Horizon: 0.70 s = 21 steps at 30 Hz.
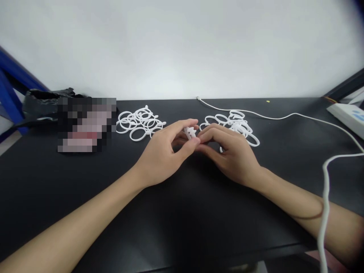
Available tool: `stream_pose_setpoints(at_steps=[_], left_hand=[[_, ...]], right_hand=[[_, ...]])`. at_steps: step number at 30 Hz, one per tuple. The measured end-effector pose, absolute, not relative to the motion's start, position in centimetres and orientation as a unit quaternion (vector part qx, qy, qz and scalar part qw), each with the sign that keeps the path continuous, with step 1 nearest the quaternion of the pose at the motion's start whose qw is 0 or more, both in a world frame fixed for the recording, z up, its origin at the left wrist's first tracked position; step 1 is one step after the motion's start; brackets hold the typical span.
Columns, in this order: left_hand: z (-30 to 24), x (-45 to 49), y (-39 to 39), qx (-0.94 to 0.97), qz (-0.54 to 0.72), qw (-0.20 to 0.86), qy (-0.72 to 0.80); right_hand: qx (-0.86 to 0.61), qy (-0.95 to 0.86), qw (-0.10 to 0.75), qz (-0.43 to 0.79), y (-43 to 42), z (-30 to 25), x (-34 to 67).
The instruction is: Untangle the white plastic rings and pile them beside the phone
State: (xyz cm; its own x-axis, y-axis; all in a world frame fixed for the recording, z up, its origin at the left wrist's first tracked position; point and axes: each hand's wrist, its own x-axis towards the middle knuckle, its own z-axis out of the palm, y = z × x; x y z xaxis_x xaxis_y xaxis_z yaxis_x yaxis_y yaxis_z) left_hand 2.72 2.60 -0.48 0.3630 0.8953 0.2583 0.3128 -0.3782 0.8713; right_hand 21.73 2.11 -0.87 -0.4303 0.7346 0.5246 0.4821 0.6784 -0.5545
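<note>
Near the middle of the desk, my left hand [163, 151] is closed around a small white plastic piece [190, 132], which shows between its thumb and fingers. My right hand [227, 151] meets it at the left thumb tip, fingers pinched together; what lies in that pinch is hidden. Behind my left hand is a loose pile of white plastic rings [138, 134] with small knobs. Another pile of white rings [254, 140] lies behind my right hand, which partly covers it.
The black desk [170, 220] backs onto a white wall. At the left lie a torn black plastic bag [42, 104] and a pixelated item [87, 129]. A white cable [264, 116] crosses the right side and hangs over my right forearm. A white device [348, 115] stands far right.
</note>
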Motion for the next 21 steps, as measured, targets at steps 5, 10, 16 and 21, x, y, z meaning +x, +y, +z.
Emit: stream_pose_setpoints(at_steps=[5, 10, 16, 21], left_hand=[[-0.61, 2.85, 2.54, 0.74, 0.396, 0.359, 0.409], [-0.67, 2.93, 2.34, 0.8, 0.35, 0.291, 0.392], [-0.73, 2.9, 2.27, 0.819, 0.336, 0.271, 0.38], [-0.83, 2.86, 2.21, 0.834, 0.326, 0.254, 0.366]], right_hand=[[-0.385, -0.802, 0.4, 0.222, 1.6, -0.86, 21.59], [-0.354, -0.842, 0.386, 0.133, 1.66, -0.49, 21.67], [-0.335, -0.847, 0.406, 0.076, 1.94, -0.3, 21.6], [-0.349, -0.835, 0.418, 0.078, 1.85, -0.04, 21.4]])
